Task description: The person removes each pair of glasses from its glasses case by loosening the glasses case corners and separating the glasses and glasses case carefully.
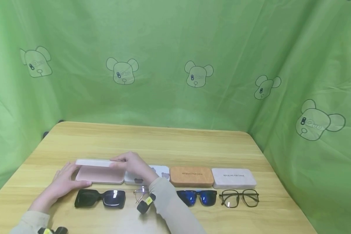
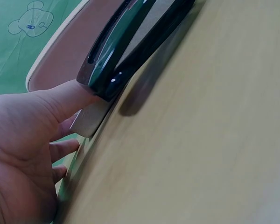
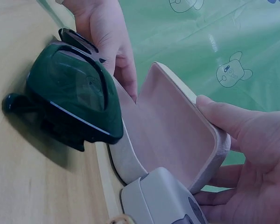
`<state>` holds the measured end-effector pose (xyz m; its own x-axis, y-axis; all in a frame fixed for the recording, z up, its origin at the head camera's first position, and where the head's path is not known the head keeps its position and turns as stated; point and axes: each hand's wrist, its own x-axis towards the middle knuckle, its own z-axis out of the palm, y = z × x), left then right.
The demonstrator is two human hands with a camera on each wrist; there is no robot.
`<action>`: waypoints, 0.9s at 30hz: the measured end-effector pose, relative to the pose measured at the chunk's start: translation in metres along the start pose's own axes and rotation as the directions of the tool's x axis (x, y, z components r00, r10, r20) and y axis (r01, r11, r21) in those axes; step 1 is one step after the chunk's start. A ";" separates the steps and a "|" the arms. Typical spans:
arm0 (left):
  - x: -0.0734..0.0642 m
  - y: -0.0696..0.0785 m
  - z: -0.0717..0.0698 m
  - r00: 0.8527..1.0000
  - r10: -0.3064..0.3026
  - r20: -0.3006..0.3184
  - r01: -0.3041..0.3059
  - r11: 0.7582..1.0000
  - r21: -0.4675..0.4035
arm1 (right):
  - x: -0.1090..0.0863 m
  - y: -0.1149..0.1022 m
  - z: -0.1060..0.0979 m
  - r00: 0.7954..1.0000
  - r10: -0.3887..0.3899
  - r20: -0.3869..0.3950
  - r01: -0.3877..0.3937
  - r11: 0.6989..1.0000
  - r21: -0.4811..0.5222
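A glasses case with a pink lining lies at the left end of a row of cases, its pale lid raised. My left hand grips the left end of the case, thumb at the front and the other fingers around the far side. The right hand pinches the lid near its right end. In the right wrist view, the pink interior holds nothing where it shows. Black thick-framed sunglasses lie in front of this case, and their frame overlaps the left thumb tip in the left wrist view.
To the right follow a white bear-print case, a brown case and a pale case, all closed. Before them lie thin-framed glasses, partly behind the right wrist, blue-lensed sunglasses and black-framed glasses. Green curtains surround the table.
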<state>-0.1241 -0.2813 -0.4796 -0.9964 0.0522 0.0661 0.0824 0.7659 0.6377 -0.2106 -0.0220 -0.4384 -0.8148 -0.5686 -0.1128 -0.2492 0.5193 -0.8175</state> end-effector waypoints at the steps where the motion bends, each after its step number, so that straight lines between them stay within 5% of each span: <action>1: 0.000 0.000 0.000 1.000 0.000 0.001 0.000 1.000 -0.003 | 0.000 0.000 0.000 1.000 -0.003 -0.001 0.003 1.000 -0.005; 15: -0.001 0.002 -0.001 1.000 -0.014 0.016 0.014 0.999 -0.048 | -0.001 -0.003 -0.001 0.999 -0.034 0.042 0.039 0.992 -0.124; 27: 0.000 0.003 -0.002 0.999 -0.032 0.028 0.033 0.999 -0.033 | -0.001 -0.010 0.005 0.993 -0.100 0.056 0.114 0.915 -0.388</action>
<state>-0.1243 -0.2802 -0.4767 -0.9987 0.0457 0.0245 0.0504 0.7457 0.6644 -0.2046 -0.0293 -0.4332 -0.7553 -0.6524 -0.0621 -0.5237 0.6579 -0.5412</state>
